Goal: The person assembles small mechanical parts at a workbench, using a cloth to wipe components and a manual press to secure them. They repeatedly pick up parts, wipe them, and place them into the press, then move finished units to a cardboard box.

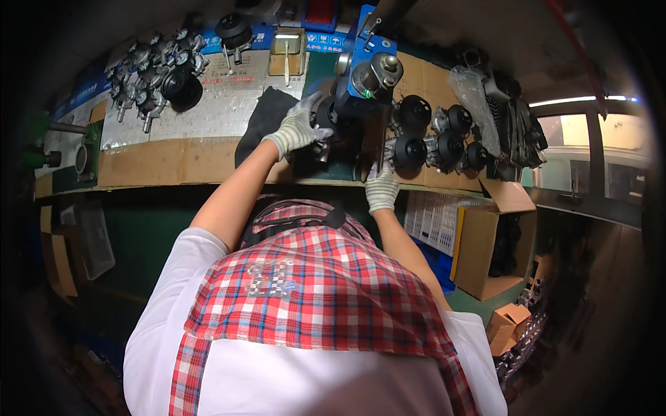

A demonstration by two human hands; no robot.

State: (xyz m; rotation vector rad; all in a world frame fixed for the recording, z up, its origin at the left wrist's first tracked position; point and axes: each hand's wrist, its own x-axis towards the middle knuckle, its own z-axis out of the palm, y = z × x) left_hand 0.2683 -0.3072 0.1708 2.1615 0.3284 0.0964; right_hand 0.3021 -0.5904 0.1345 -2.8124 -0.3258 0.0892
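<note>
My left hand (pixel 298 130), in a pale striped glove, is closed around a metal pump with a black pulley (pixel 326 118), low at the front of a blue bench press (pixel 366 66). The thumb lies along the pump's near side, and the press's shadow hides much of the part. At the bench's front edge, my right hand (pixel 382 188), gloved too, is closed at the lower end of a dark upright bar (pixel 375 142) beside the press. Its fingertips are partly hidden. A black cloth (pixel 266 119) lies left of my left hand.
Several pumps with black pulleys (pixel 409 151) stand on cardboard to the right. More metal pumps (pixel 149 90) crowd the back left, near a small tray with a brush (pixel 287 59). Below the bench at right are a white plastic crate (pixel 433 222) and an open carton (pixel 479 253).
</note>
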